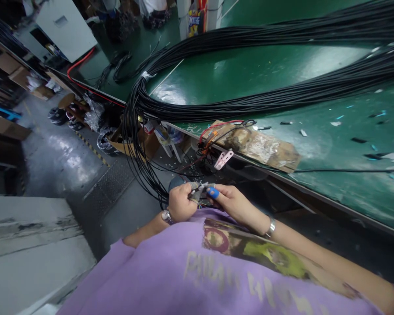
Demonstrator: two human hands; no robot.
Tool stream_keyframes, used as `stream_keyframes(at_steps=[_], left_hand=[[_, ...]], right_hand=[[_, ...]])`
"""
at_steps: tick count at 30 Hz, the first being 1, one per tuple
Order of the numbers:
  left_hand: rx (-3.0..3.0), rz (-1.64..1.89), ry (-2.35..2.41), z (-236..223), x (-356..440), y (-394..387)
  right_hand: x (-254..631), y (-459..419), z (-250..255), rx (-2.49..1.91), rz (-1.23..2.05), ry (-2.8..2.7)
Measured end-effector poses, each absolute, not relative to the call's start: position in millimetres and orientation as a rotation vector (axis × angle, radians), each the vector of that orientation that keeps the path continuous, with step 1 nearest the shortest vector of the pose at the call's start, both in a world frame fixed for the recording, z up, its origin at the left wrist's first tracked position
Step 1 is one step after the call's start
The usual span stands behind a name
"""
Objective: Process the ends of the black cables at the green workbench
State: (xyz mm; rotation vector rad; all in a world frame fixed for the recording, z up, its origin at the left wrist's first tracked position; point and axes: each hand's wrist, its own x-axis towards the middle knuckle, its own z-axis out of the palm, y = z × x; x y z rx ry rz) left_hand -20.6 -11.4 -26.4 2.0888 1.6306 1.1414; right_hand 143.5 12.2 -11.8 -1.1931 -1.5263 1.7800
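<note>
Close to my body, my left hand [183,203] is closed around the end of a black cable, with several thin wire ends [202,186] sticking out. My right hand [232,201] meets it from the other side, thumb and fingers pinched on those wires. Blue wrapping [213,193] covers the right thumb tip, and other fingers look taped. Just what lies between the fingertips is small and partly hidden. From the bench edge, loose black cables [144,168] droop down to my left hand. Their large coil [216,111] lies across the green bench.
The green bench [331,183] carries scattered offcuts. At its edge lie a taped cardboard piece [282,155], red and black leads [213,129] and a pale clothes peg [223,160]. Under the bench stands a cardboard box [151,146]. A white surface [29,245] is at left.
</note>
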Motion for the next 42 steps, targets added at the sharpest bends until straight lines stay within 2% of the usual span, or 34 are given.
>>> stream_keyframes(at_steps=[7,13,21,27,39,42], left_hand=[[1.37,0.838,1.447,-5,-25,-2],[1.029,0.736,1.307,0,-27,5],[0.765,0.717,1.106,3,-22,11],[0.819,0.74,1.146,4,-23,8],[0.864,0.705,1.082,-3,-22,-1],[0.877,0.705,1.103,-3,-22,0]], right_hand=[[144,13,-12,-1.207,1.79,-1.555],[146,16,-10,-1.186,1.66,-1.685],[151,18,-13,-1.175,1.487,-1.815],[160,20,-4,-1.145,1.377,-1.772],[139,10,-23,-1.128,2.059,-1.059],[139,9,-21,-1.108,2.068,-1.02]])
